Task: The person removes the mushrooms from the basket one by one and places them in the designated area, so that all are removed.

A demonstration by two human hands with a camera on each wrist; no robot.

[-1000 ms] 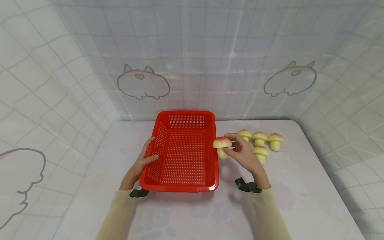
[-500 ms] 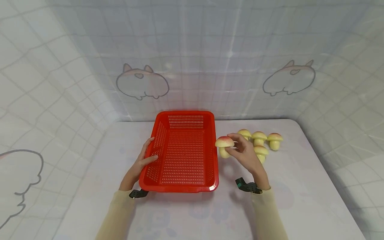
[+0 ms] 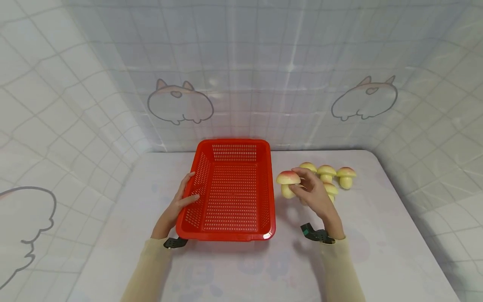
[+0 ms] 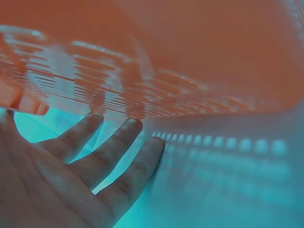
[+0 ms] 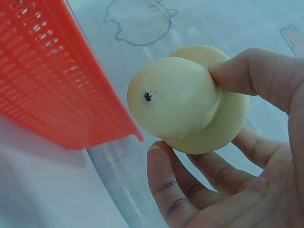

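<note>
My right hand (image 3: 316,196) pinches a toy mushroom (image 3: 288,178) with a pink-topped cap and pale yellow stem, just right of the red plastic basket (image 3: 233,201). In the right wrist view the mushroom (image 5: 175,97) shows its stem end with a small dark mark; the thumb lies where stem meets cap, the fingers below the cap. On the basket's left side my left hand (image 3: 175,209) holds the wall, thumb over the rim and fingers outside. The left wrist view has several fingers (image 4: 128,161) reaching up to the slotted underside of the basket (image 4: 213,57).
Several more toy mushrooms (image 3: 346,178) stand in a group on the table, behind and right of the right hand, which partly hides some. A pale sheet with grid lines and animal drawings hangs behind the table (image 3: 381,235) and at both sides.
My right hand has drawn the mushroom to the right, away from the basket's right rim. The left hand and the basket stay in place.
</note>
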